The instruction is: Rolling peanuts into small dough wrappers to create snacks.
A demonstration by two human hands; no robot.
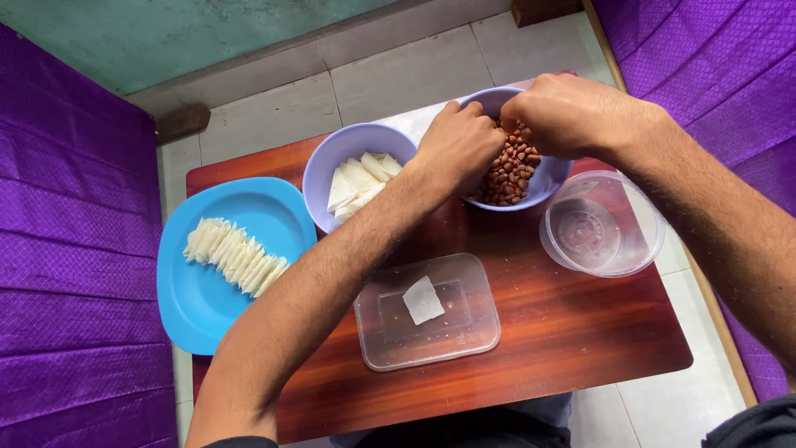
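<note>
Peanuts fill the bowl at the table's far edge; both hands, left hand and right hand, dip in, fingers curled together, pinching nuts.

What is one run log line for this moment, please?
left hand: in peanut bowl | right hand: over peanuts | lid: one wrapper

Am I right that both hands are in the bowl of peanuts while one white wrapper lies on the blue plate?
Not quite: the head view shows the single wrapper on the clear lid; the blue plate holds a row of folded pieces. Both hands, left and right, are at the peanut bowl.
</note>
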